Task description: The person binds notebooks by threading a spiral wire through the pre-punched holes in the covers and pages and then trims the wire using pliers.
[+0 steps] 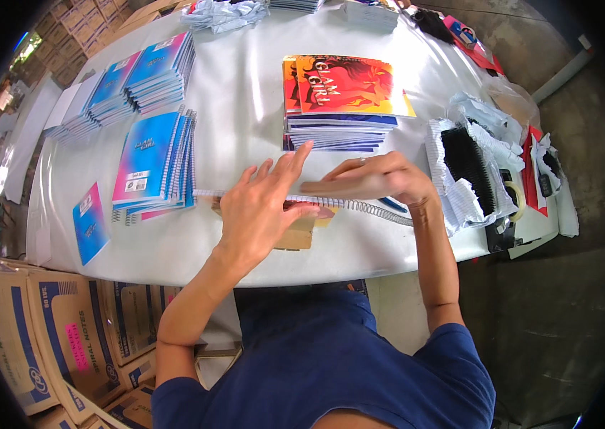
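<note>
From the head camera, both hands work at the near edge of a white table [245,107]. The left hand [263,207] lies flat, fingers spread, pressing on a notebook [295,214] that sits just in front of the person. The right hand [381,179] is curled over the notebook's far edge, fingertips on a wire spiral [381,209] that runs along that edge and sticks out to the right. Neither hand is clenched; whether the right one actually pinches the spiral is hard to say, since its fingers hide the contact.

The spiral looks partly fed in, so this notebook seems unfinished. Finished work appears plentiful: a stack with an orange-red cover [342,100] just beyond the hands, and blue-covered stacks [155,154] to the left. On the right lies a heap of black combs and paper scraps [470,168]. Cardboard boxes [52,336] stand below the table's left.
</note>
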The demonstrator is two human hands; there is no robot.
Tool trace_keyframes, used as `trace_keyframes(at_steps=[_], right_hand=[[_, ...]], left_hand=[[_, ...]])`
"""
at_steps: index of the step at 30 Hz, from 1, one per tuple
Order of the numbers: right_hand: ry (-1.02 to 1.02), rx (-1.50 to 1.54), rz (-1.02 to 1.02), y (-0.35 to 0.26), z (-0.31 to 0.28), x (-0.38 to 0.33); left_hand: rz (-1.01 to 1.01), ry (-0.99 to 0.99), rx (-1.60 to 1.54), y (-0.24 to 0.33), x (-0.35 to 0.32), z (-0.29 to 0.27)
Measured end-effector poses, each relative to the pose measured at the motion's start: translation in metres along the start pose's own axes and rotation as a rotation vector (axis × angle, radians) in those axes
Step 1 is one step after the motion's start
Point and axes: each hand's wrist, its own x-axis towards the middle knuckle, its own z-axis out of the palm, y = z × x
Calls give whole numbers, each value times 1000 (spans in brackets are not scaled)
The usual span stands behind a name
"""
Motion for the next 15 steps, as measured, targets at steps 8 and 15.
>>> trace_keyframes(at_steps=[8,15], right_hand=[[23,74,-8,-3,15,17],[25,-106,45,-2,19,30]], left_hand=[[-9,-1,37,-9,-2,-8],[-69,3,61,-17,-7,-11]])
